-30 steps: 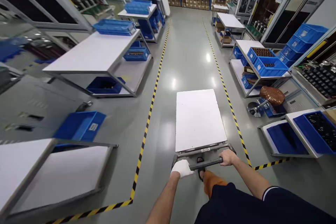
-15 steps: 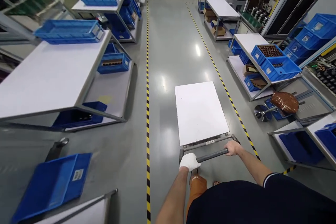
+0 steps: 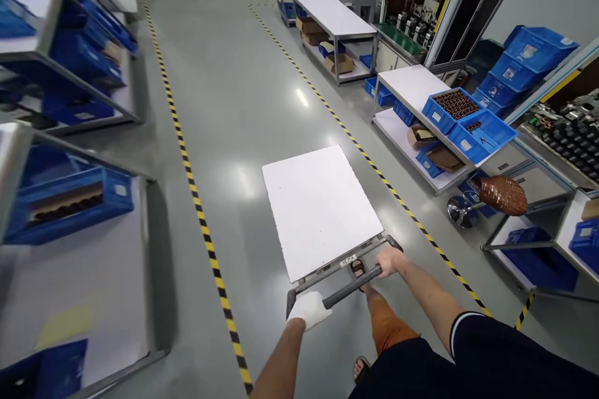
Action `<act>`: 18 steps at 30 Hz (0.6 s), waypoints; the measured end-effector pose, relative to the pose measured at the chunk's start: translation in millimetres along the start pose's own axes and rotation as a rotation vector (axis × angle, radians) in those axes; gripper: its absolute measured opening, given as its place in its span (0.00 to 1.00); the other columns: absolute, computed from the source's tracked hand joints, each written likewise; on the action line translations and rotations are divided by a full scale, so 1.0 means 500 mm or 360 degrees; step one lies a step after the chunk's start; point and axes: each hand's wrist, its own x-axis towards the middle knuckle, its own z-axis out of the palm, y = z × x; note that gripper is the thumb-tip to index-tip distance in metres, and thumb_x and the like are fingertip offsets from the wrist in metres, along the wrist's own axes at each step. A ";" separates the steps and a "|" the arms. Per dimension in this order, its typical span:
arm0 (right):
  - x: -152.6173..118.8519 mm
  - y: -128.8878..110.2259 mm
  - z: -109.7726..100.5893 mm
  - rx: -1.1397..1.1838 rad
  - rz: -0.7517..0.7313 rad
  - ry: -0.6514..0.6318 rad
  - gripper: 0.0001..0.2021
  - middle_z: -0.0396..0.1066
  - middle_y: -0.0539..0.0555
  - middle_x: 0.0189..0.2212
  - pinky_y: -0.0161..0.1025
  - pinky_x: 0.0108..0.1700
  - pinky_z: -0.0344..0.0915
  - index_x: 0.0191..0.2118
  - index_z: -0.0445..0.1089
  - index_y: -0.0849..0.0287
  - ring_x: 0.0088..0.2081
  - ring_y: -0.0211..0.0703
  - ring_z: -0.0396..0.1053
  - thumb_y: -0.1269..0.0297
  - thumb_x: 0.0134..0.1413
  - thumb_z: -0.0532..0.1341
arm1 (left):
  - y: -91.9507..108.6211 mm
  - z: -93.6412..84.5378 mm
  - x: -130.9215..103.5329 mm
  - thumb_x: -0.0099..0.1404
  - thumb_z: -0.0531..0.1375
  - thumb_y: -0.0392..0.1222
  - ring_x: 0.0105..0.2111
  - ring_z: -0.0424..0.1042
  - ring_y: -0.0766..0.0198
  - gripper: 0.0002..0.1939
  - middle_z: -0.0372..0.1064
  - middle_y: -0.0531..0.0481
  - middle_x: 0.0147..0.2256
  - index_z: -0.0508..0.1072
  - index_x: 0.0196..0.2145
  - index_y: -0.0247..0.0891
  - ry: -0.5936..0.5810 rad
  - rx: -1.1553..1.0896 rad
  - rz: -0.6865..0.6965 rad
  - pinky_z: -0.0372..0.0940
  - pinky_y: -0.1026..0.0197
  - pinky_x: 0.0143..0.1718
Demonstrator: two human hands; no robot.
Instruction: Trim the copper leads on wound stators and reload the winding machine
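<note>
White-decked, the cart (image 3: 322, 212) looks stiff and light to push, best steered by the bar (image 3: 350, 288) its left hand (image 3: 309, 310) and right hand (image 3: 389, 261) handler clasps.

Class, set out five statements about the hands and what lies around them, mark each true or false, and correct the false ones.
1. The left hand, in a white glove, grips a dark grey tubular handle. True.
2. The right hand wears a white glove too. False: that hand is bare.
3. A flat white rectangular cart platform lies between two yellow-and-black striped floor lines. True.
4. The brown-seated stool with a shiny metal base is left of the platform. False: it is to the right.
5. A blue plastic bin of small brown parts sits on a white-topped table. True.
</note>
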 end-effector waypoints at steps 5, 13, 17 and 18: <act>0.205 0.069 -0.292 0.0013 -0.0036 -0.0128 0.21 0.81 0.59 0.59 0.59 0.65 0.79 0.59 0.80 0.59 0.60 0.54 0.80 0.47 0.76 0.70 | -0.109 -0.274 0.158 0.81 0.68 0.57 0.54 0.83 0.51 0.19 0.83 0.43 0.50 0.83 0.51 0.35 -0.0013 0.0051 0.0020 0.76 0.40 0.64; 0.521 0.172 -0.752 0.0034 -0.0028 -0.0155 0.20 0.81 0.59 0.58 0.57 0.64 0.80 0.59 0.80 0.59 0.58 0.52 0.81 0.47 0.77 0.70 | -0.304 -0.720 0.412 0.81 0.67 0.59 0.53 0.84 0.51 0.21 0.84 0.43 0.49 0.84 0.49 0.36 0.0065 0.0093 0.0012 0.75 0.41 0.64; 0.689 0.213 -0.975 0.0019 -0.0026 -0.0163 0.20 0.81 0.59 0.58 0.57 0.64 0.80 0.58 0.80 0.59 0.58 0.52 0.81 0.47 0.77 0.70 | -0.427 -0.928 0.552 0.81 0.68 0.57 0.55 0.83 0.50 0.19 0.84 0.42 0.51 0.84 0.50 0.36 0.0115 0.0094 0.0062 0.74 0.39 0.66; 0.729 0.222 -1.034 0.0012 -0.0023 -0.0162 0.20 0.81 0.59 0.58 0.57 0.64 0.80 0.59 0.80 0.58 0.58 0.52 0.81 0.47 0.77 0.70 | -0.458 -0.983 0.586 0.80 0.69 0.56 0.55 0.82 0.50 0.18 0.84 0.42 0.51 0.84 0.50 0.36 0.0125 0.0093 0.0081 0.74 0.39 0.67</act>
